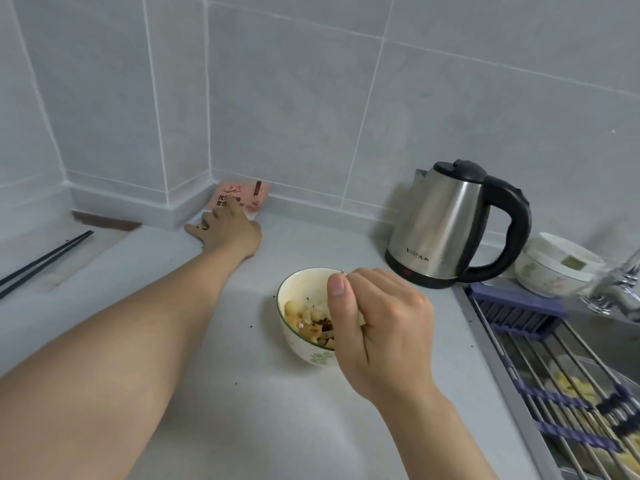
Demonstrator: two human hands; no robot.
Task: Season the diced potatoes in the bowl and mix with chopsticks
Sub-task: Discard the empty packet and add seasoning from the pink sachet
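**Seasoning partly on, mixing not started**

Grey tiled kitchen corner, pale grey counter (249, 410) running to a sink on the right. One bowl (294, 344) sits on the counter in front of the kettle, holding diced potatoes (294, 311) with a dark patch of seasoning on top and a few dark specks scattered on the counter around it.

Right hand (377, 327) hovers over the bowl, thumb pressed against curled fingers as if pinching; what is pinched, if anything, is too small to tell. Left hand (228, 230) reaches to the back corner, fingers extended and resting on a pink seasoning packet (251, 195) that leans against the wall; not a closed grip, only touching.

Progress, judged: seasoning looks at least partly added, maybe more to come from the packet. Mixing seems not begun, since the chopsticks (45, 258) lie untouched at far left, well apart from the bowl. Left to do: finish seasoning, fetch chopsticks, stir.

Counts: one bowl of potatoes, one packet, one pair of chopsticks, one steel kettle (446, 220), one white container (554, 268) beside the kettle, one drying rack (554, 358) over the sink, one tap (620, 289).
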